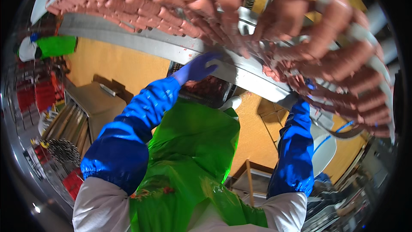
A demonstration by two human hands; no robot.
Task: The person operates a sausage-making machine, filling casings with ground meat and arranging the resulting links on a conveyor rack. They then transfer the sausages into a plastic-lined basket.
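Strings of pink sausage links hang across the top of the view, nearest and largest at the upper right. Beneath them runs a long metal ledge spotted with bits of meat. My left hand, in a purple-blue glove, lies over the ledge's near edge with fingers stretched and thumb apart, seemingly holding nothing. My right hand reaches up among the hanging links at the right; they and shadow hide most of its fingers, so its grip does not show.
Below my left hand stands a dark crate holding reddish meat pieces. A co-worker in a green apron is at the far left. Cardboard boxes stand at the left on the tan floor. A white tub sits beside my right forearm.
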